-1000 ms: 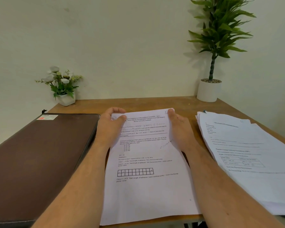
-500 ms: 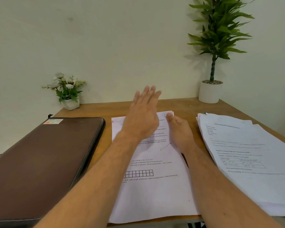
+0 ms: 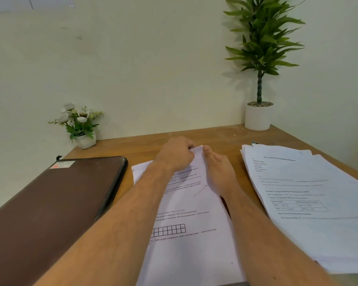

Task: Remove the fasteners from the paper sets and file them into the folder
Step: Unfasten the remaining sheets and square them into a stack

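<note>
A printed paper set (image 3: pixel 192 250) lies in the middle of the wooden desk (image 3: pixel 221 139). My left hand (image 3: pixel 175 154) reaches across it, fingers curled at the set's far right corner, where they pinch the paper; any fastener there is hidden. My right hand (image 3: pixel 219 170) lies on the set's right edge with its thumb pressing beside that corner. A closed brown folder (image 3: pixel 50 205) lies to the left. A stack of more paper sets (image 3: pixel 310 203) lies to the right, a dark clip (image 3: pixel 254 143) at its far corner.
A small white pot of flowers (image 3: pixel 82 124) stands at the back left of the desk. A tall green plant in a white pot (image 3: pixel 258 114) stands at the back right against the wall. The desk's near edge is just below the papers.
My left hand lifted off the set's left corner, swung across to the right and came down with curled fingers on the far right corner. My right hand stayed on the right edge.
</note>
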